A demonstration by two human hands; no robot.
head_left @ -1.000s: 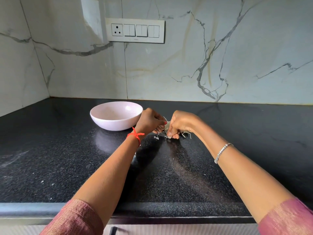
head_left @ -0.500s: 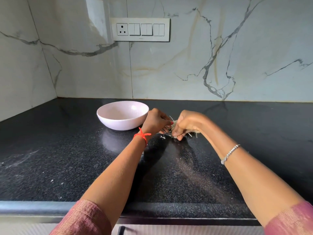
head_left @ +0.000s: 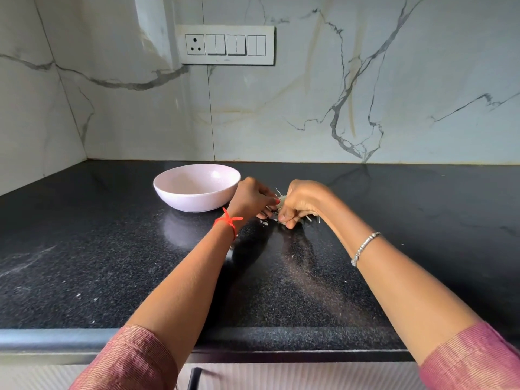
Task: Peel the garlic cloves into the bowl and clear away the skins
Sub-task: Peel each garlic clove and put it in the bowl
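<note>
Bowl point(head_left: 194, 202) beside left hand point(head_left: 250, 199), switchboard point(head_left: 227, 45) behind

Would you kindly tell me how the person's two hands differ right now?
The left hand wears a red thread at its wrist; the right hand wears a silver bracelet further up the forearm. The left hand lies next to the pink bowl; the right hand lies farther from it. Both pinch the garlic between them.
</note>
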